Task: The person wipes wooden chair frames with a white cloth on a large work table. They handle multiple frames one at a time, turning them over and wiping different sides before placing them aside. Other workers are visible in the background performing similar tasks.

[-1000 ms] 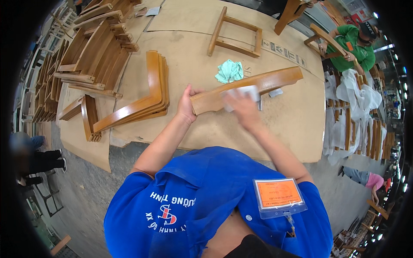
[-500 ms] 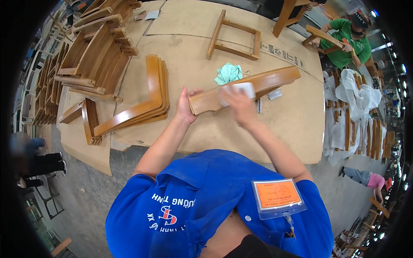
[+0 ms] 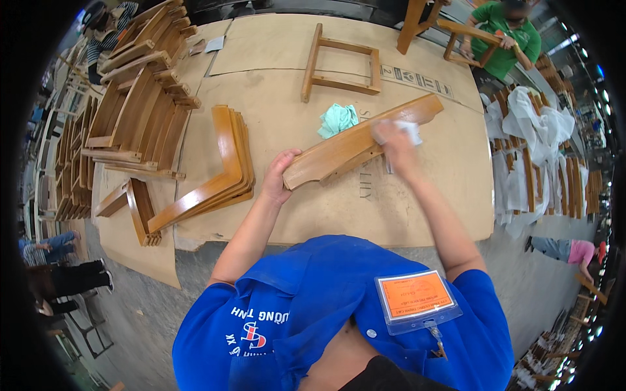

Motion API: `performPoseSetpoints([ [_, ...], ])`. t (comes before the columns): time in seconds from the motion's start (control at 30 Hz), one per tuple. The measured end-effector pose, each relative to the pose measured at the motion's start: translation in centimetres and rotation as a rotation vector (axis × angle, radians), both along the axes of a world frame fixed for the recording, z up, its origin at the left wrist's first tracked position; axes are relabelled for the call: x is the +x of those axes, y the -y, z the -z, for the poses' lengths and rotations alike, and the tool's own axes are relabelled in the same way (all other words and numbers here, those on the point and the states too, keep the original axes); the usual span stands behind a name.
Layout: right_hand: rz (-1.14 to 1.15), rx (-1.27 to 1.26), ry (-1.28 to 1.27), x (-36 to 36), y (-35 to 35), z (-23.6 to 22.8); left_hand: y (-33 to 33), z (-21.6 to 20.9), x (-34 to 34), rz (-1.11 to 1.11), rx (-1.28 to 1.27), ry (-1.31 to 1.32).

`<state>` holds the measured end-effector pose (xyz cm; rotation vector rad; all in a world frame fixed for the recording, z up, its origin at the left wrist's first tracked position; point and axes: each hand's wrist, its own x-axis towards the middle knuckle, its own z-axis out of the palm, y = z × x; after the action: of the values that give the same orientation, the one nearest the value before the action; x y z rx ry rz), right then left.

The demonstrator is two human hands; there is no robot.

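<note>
A varnished brown wooden rail (image 3: pixel 345 151) slants across the front of the table, its far end up to the right. Around its near left end my left hand (image 3: pixel 279 174) is closed, thumb on top. My right hand (image 3: pixel 396 146), blurred by motion, presses a white pad (image 3: pixel 411 131) onto the rail's upper face, right of its middle. Whether the pad is cloth or abrasive sheet I cannot tell. Just behind the rail lies a crumpled mint-green cloth (image 3: pixel 338 120).
Stacked L-shaped wooden pieces (image 3: pixel 229 176) lie to the left, with curved slatted parts (image 3: pixel 140 117) piled behind. A small wooden frame (image 3: pixel 343 65) rests at the back of the cardboard-covered table (image 3: pixel 274 98). A co-worker in green (image 3: pixel 515 39) handles another frame at the far right.
My right hand has slid the white pad rightward along the rail, toward its far end. My left hand keeps its grip on the near end. The whole view has shifted slightly.
</note>
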<state>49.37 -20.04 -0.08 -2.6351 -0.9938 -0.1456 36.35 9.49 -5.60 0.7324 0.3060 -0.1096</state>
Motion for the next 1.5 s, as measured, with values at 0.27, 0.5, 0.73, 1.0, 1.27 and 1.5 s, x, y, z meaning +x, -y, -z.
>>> performPoseSetpoints([
  [0.27,-0.119,0.174,0.068,-9.2,-7.7,-0.3,-1.2,-2.7,-0.1,0.258,0.445,0.086],
  [0.5,0.197,0.146,0.151,2.9,5.6,2.2,-1.0,-5.2,-0.8,0.350,0.747,0.064],
  [0.73,0.163,0.159,0.064,-3.3,-0.8,2.5,4.9,-7.9,0.7,0.318,1.899,0.276],
  [1.0,0.356,0.252,-0.038,5.6,7.4,2.2,6.3,-8.9,0.4,0.295,1.988,0.230],
  [1.27,0.246,0.224,0.286,2.2,3.7,3.4,7.0,-8.8,0.2,0.288,2.035,0.170],
  [1.5,0.558,0.253,0.204,8.6,10.2,2.4,7.0,-8.6,-0.1,0.298,2.020,0.159],
])
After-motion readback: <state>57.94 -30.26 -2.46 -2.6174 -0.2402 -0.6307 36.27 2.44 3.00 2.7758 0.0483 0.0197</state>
